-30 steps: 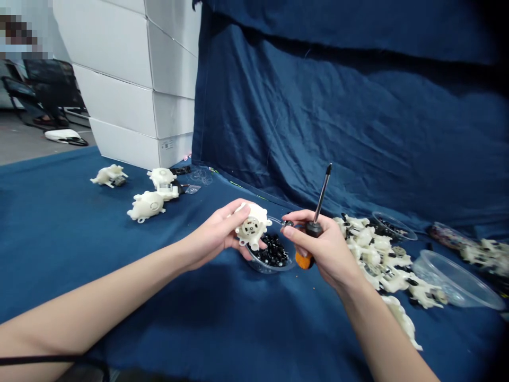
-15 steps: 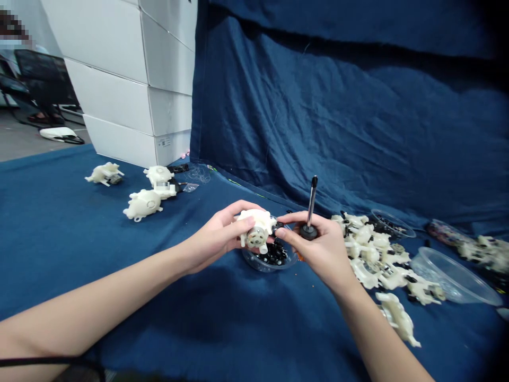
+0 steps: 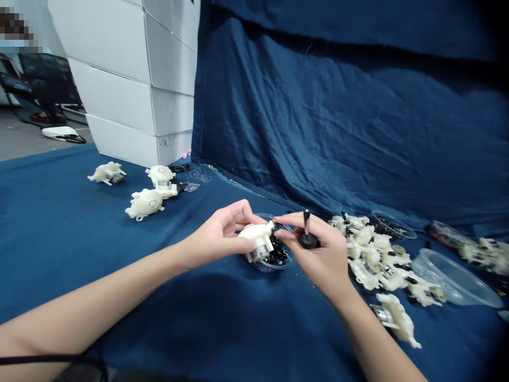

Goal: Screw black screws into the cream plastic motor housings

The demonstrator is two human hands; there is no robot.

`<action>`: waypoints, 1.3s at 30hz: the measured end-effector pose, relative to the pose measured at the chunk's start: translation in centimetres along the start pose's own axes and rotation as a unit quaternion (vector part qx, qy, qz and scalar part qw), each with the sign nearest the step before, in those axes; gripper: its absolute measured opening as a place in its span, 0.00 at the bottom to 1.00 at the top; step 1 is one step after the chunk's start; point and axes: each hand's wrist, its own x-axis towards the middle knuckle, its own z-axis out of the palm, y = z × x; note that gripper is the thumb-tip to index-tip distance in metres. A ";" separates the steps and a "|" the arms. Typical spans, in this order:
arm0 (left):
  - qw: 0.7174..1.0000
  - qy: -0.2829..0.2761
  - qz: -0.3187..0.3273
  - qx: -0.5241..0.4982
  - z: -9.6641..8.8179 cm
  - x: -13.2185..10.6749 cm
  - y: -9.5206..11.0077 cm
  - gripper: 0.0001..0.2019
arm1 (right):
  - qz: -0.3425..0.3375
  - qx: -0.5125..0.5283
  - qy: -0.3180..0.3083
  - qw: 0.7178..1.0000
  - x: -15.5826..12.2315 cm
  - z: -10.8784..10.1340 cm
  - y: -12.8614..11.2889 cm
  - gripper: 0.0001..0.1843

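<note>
My left hand (image 3: 220,231) grips a white plastic housing (image 3: 257,239) with a metal motor can at its lower end. The housing sits just above a clear bowl (image 3: 278,268) heaped with small black parts (image 3: 279,254). My right hand (image 3: 320,246) is beside the housing and holds a screwdriver (image 3: 306,233) with its thin metal shaft pointing up. A black collar shows above my fingers, while the handle is hidden in my palm.
Several white plastic assemblies (image 3: 376,254) lie heaped on the blue cloth to the right, and several more (image 3: 145,204) lie to the left. An empty clear bowl (image 3: 455,278) stands far right. White cartons (image 3: 131,79) and a hanging blue cloth (image 3: 318,116) stand behind.
My left hand has turned the housing so its motor end points down toward the bowl. The screwdriver has dropped lower in my right hand, and its orange handle no longer shows.
</note>
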 end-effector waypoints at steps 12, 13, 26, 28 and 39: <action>0.984 0.062 -0.152 0.073 1.9 -0.2 1.1 0.15 | -0.034 0.010 -0.017 0.999 -0.8 1.4 -0.5 0.07; 0.984 0.053 -0.147 0.083 2.0 -0.2 1.3 0.15 | -0.037 0.013 -0.015 0.999 -0.9 1.4 -0.6 0.08; 0.986 -0.014 -0.165 -0.026 2.4 -1.1 2.3 0.12 | -0.041 0.032 -0.007 0.999 -1.1 1.6 -2.0 0.13; 0.988 -0.001 -0.157 0.001 2.4 -1.1 1.9 0.11 | -0.028 0.043 -0.022 0.998 -1.0 1.5 -1.8 0.14; 0.991 0.050 -0.113 0.054 2.6 -1.3 0.4 0.15 | -0.041 0.014 -0.043 0.998 -1.1 1.5 -1.2 0.14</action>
